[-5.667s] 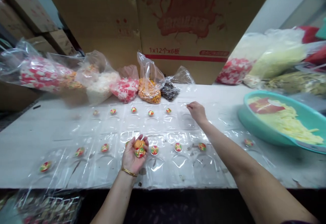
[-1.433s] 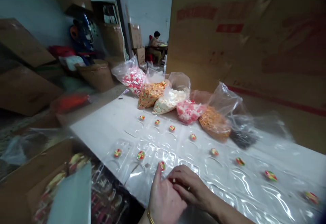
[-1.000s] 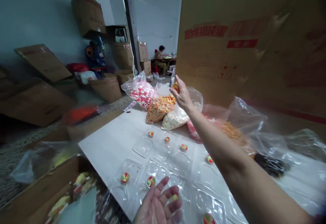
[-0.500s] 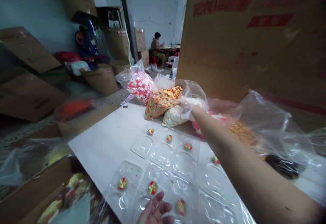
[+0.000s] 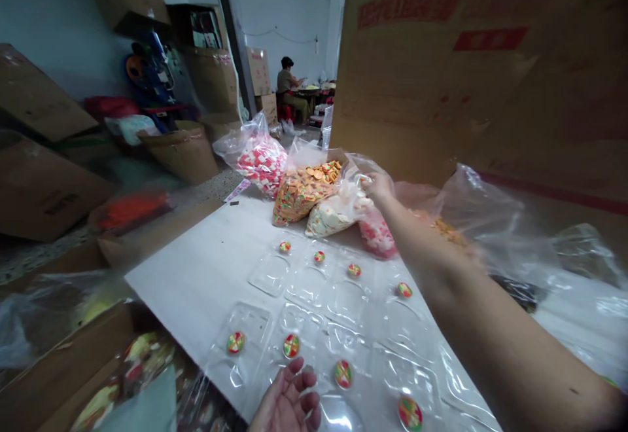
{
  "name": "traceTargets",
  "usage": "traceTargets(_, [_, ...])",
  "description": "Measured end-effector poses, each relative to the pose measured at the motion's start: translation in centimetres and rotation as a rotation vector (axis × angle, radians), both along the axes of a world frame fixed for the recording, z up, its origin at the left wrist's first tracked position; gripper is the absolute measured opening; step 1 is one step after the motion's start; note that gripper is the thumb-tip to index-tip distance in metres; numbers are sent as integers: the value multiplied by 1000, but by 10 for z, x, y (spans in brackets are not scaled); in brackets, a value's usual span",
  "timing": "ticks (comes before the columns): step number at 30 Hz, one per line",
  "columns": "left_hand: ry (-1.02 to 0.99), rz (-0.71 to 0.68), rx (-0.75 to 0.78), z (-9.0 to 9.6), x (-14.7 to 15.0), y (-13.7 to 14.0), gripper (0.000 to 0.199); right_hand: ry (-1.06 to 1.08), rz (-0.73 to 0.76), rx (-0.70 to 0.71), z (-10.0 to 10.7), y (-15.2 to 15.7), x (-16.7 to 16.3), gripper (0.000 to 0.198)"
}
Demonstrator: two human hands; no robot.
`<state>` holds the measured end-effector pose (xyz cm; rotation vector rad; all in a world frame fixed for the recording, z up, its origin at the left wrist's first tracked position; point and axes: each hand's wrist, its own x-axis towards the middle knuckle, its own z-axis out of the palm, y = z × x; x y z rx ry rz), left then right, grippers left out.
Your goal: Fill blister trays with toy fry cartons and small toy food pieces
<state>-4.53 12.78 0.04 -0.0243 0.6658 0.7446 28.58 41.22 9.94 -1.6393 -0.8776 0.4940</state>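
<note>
My right hand (image 5: 379, 186) reaches to the mouth of a clear bag of white pieces (image 5: 333, 215), its fingers pinched together; what lies between them is too small to make out. In front of me my left hand (image 5: 289, 398) rests palm up, fingers loosely curled and apart, holding nothing. It is over the near row of clear plastic blister trays (image 5: 269, 276), which lie in two rows on a white board (image 5: 186, 268). Small round pieces patterned red, green and yellow sit in several trays, one piece (image 5: 291, 345) just beyond my left fingertips.
Bags of orange round pieces (image 5: 307, 190) and pink-and-white pieces (image 5: 262, 160) stand along the far edge. A large carton (image 5: 412, 91) rises behind them. At lower left is an open cardboard box (image 5: 73, 366). A person (image 5: 289, 88) sits in the background.
My right hand now shows at the mouth of the bag of white pieces, where it was mostly hidden before. The view has shifted slightly, and my left hand stays low, palm up.
</note>
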Motion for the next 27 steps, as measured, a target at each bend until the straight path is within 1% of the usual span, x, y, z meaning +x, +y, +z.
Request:
traceTargets(2, [16, 5, 0, 4, 7, -1, 16, -2, -58, 36, 22, -8, 5, 24])
traceTargets(4, [35, 15, 5, 14, 18, -1, 17, 43, -50, 98, 41, -24, 4, 30])
traceTargets(6, [20, 27, 41, 29, 31, -1, 21, 79, 14, 164, 51, -54, -7, 32])
traceTargets(7, [-6, 32, 71, 38, 38, 0, 24, 82, 50, 191, 51, -76, -15, 31])
traceTargets(9, [-92, 26, 131, 53, 52, 1, 30, 21, 123, 208, 38, -133, -39, 27])
traceTargets(10, [-138, 14, 150, 59, 60, 1, 33, -65, 162, 205, 26, -166, -54, 24])
traceTargets(12, [-216, -41, 152, 63, 78, -2, 36, -273, 319, 163, -2, -235, -85, 23])
traceTargets(14, [-237, -86, 107, 58, 99, -11, 35, -501, 402, 50, -29, -297, -111, 25])
traceTargets(16, [-194, -84, 44, 47, 120, -27, 32, -724, 454, -98, -47, -345, -124, 27])
traceTargets(18, [-146, -105, -9, 35, 138, -47, 32, -873, 469, -213, -57, -381, -122, 31])
traceTargets(19, [-132, -119, -25, 30, 146, -58, 31, -906, 463, -244, -59, -395, -117, 35])
traceTargets(21, [-125, -158, -31, 23, 159, -77, 28, -895, 451, -247, -60, -422, -99, 47])
traceTargets(23, [-120, -214, -20, 21, 171, -95, 25, -792, 433, -186, -59, -445, -80, 53])
traceTargets(25, [-112, -264, -13, 23, 182, -111, 22, -643, 376, -98, -59, -467, -63, 48])
traceTargets(27, [-105, -285, -13, 27, 191, -126, 20, -519, 267, -27, -60, -486, -49, 38])
